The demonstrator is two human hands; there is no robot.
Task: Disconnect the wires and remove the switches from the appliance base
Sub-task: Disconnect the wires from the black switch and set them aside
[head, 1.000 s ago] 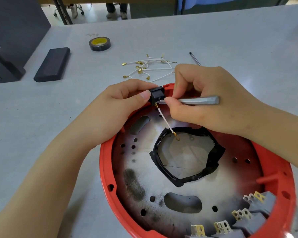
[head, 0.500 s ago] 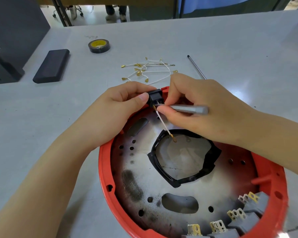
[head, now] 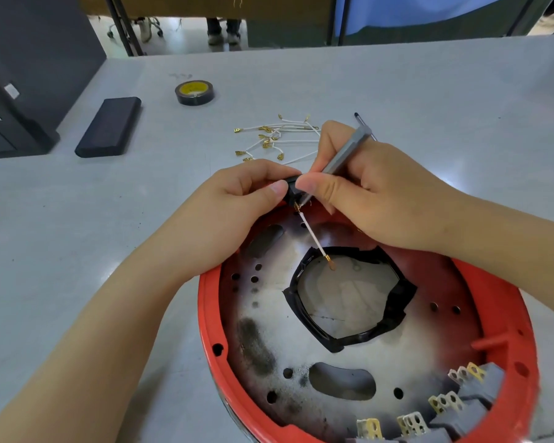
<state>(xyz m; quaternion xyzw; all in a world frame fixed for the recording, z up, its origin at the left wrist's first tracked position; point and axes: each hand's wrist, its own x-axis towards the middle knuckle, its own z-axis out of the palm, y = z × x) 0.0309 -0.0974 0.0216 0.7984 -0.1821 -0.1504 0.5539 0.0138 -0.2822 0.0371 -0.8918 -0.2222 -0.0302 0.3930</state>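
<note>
The red appliance base (head: 205, 314) lies open side up on the grey table, a black-edged hole in its scorched metal plate. At its far rim my left hand (head: 234, 209) pinches a small black switch (head: 291, 190). A white wire (head: 312, 233) with a brass terminal hangs from the switch down into the base. My right hand (head: 375, 196) grips a grey screwdriver (head: 346, 148) like a pen, its tip at the switch's terminals. Several grey switches (head: 470, 407) with metal tabs sit in the base's near right rim.
A pile of loose white wires (head: 279, 135) with brass terminals lies behind the hands. Further back are a roll of black tape (head: 194, 92), a black block (head: 109, 126) and a dark box (head: 16, 91) at far left. A thin dark rod (head: 358, 117) shows behind the screwdriver.
My right hand has swung the screwdriver from lying level to pointing steeply down at the switch. The left hand keeps its hold on the switch; the wire still hangs from it.
</note>
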